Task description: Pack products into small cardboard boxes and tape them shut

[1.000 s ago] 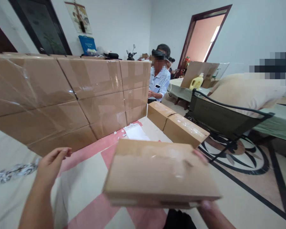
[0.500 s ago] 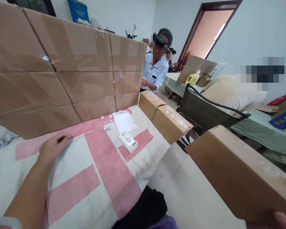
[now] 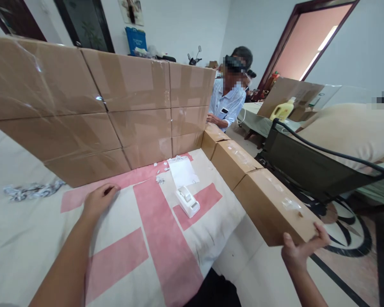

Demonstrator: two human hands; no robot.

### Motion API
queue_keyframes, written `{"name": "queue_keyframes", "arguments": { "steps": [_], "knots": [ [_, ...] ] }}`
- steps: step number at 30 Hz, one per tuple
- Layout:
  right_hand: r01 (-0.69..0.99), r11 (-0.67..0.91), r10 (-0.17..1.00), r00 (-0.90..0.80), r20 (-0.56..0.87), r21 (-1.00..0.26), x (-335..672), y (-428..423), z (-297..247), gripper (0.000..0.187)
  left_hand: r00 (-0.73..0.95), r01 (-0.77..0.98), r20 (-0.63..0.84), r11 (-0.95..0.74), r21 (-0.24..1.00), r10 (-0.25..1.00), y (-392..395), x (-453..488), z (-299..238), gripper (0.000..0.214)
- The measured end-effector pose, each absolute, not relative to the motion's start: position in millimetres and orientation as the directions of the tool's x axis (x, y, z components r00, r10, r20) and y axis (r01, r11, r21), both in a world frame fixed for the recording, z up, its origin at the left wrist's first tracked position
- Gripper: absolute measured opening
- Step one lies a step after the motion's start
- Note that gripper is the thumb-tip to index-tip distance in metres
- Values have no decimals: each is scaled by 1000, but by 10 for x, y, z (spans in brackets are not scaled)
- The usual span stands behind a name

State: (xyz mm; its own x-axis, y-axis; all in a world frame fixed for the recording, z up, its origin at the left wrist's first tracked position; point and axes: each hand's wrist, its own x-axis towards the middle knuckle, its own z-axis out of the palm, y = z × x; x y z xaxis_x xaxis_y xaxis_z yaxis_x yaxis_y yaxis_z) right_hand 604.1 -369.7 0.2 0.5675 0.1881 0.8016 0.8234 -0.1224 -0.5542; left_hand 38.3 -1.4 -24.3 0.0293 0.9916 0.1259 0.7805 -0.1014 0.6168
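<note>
Right hand (image 3: 300, 250): clasps carton's (image 3: 270, 204) near end, lining it with box row (image 3: 232, 158) along blanket's (image 3: 115, 260) right edge.
Left hand (image 3: 100, 198): loosely curled, empty, braced on blanket for balance.

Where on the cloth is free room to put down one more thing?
Free: the cloth between the left hand and the white dispenser. Crowded: paper sheet and scraps below the box wall. Right hand holds the end box.

2 bare forearms end in the left hand (image 3: 99, 200) and right hand (image 3: 296, 251); a black garment (image 3: 214, 292) covers the lap.
</note>
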Motion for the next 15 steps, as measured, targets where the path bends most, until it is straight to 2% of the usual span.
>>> {"name": "queue_keyframes", "arguments": {
  "steps": [10, 15],
  "knots": [
    [734, 89, 332, 616, 715, -674, 6075, -2613, 109, 99, 49, 785, 162, -138, 604, 986, -76, 466, -159, 41],
    [772, 84, 346, 570, 745, -630, 6152, -2303, 121, 96, 44, 779, 179, -146, 610, 983, -125, 534, -97, 38]
  ]
}}
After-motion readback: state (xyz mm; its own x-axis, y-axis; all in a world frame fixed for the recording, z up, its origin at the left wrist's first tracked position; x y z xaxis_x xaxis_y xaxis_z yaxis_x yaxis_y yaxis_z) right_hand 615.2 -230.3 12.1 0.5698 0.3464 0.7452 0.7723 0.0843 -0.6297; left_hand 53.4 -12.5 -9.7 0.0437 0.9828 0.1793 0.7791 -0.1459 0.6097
